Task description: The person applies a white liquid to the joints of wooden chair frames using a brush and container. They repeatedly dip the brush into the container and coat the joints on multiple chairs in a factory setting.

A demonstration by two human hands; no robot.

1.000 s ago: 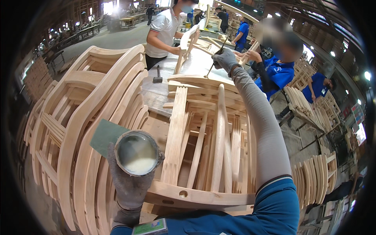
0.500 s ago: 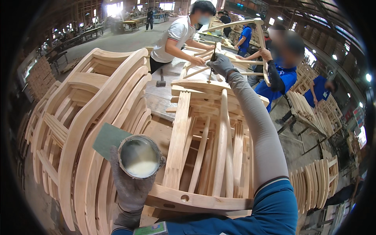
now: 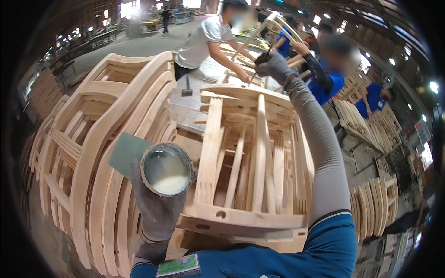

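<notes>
My left hand [image 3: 160,211], in a grey glove, is closed round a round cup [image 3: 167,171] of creamy white liquid that looks like glue. A flat green sheet [image 3: 129,155] sticks out beside the cup, by the same hand. My right arm reaches far forward, and my gloved right hand [image 3: 276,67] grips a thin dark stick [image 3: 252,78]. Its lower end points down at the far curved wooden rail [image 3: 245,90] of the chair parts in front of me. Round spindles [image 3: 260,157] and flat slotted pieces [image 3: 209,153] lie between that rail and the near rail [image 3: 250,219].
Stacked curved chair frames [image 3: 116,120] fill the left side. A mallet [image 3: 187,88] lies on the table [image 3: 185,109] beyond. Across it a person in white [image 3: 204,39] leans over wooden parts, and a person in blue [image 3: 327,83] holds a wooden frame [image 3: 262,34].
My right hand has shifted slightly right, and the stick is tilted more. The wooden frame held by the person in blue has swung left and lower. The left hand still holds the cup.
</notes>
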